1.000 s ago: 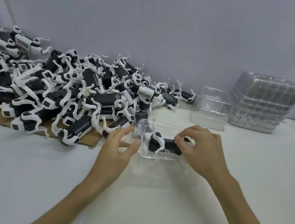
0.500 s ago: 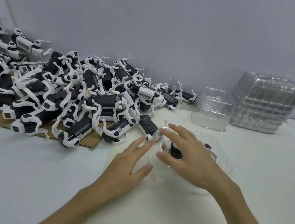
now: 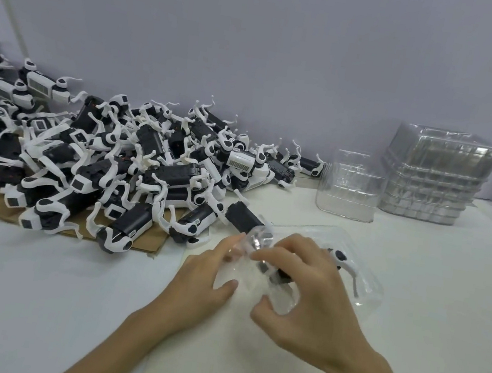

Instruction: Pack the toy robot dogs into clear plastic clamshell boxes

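White table (image 3: 33, 298) against grey wall (image 3: 258, 45). Since a second ago, the clamshell box (image 3: 363, 285) has been folded over the toy robot dog (image 3: 340, 256), which is seen inside. Its left end is pinched by the left hand (image 3: 203, 278) and gripped from above by the right hand (image 3: 310, 303). Loose dogs (image 3: 114, 168) are heaped on cardboard (image 3: 148, 243) at left, empty boxes (image 3: 432, 181) stacked at right.

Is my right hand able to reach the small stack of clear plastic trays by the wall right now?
Probably not yet: the right hand is busy gripping the clear clamshell box holding a black-and-white toy dog. Nothing stands between it and that tray stack.
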{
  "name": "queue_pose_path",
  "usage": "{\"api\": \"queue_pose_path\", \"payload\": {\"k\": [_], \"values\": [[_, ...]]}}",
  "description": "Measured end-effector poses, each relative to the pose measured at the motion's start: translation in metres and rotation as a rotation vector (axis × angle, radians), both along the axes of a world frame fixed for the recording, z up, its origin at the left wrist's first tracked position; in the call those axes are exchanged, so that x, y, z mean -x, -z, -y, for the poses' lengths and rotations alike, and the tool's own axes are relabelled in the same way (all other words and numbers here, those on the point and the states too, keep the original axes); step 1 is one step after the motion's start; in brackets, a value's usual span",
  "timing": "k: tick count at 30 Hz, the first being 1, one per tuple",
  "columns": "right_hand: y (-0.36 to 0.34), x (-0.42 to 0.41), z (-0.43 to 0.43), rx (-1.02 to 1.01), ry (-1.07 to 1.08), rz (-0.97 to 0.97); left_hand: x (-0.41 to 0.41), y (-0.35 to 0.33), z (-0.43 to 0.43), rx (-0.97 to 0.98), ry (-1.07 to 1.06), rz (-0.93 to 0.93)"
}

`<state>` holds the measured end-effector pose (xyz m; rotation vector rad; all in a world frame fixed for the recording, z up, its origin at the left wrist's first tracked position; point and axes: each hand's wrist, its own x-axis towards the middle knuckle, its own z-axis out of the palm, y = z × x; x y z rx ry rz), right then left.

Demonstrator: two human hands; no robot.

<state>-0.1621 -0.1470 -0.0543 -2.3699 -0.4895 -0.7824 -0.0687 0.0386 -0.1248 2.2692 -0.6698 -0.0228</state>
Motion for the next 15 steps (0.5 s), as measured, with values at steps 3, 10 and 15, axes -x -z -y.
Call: {"api": "queue_pose_path", "payload": {"k": [3,10,15], "values": [[-0.01,0.01,0.016,-0.049,0.072,0.013,0.004,0.001,0.004,-0.1,-0.004,0.127],[0.002,0.016,0.04,0.446,0.359,-0.404,0.007,0.002,0.005,-0.053,-0.007,0.145],[0.012,0.034,0.004,-0.131,0.06,-0.27,0.008,0.001,0.007,-0.032,-0.012,0.128]]}}
